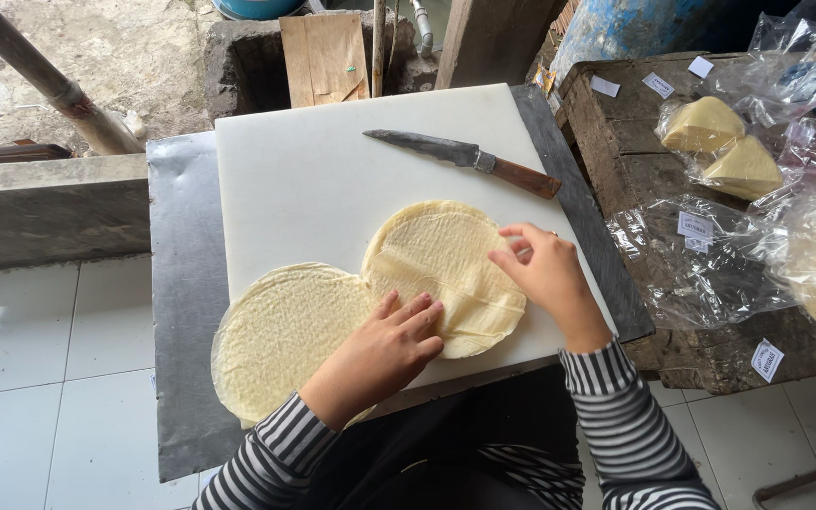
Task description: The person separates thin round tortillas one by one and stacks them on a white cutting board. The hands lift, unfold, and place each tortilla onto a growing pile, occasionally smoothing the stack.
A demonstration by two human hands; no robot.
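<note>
black-and-white striped sleeves, ring on right hand
</note>
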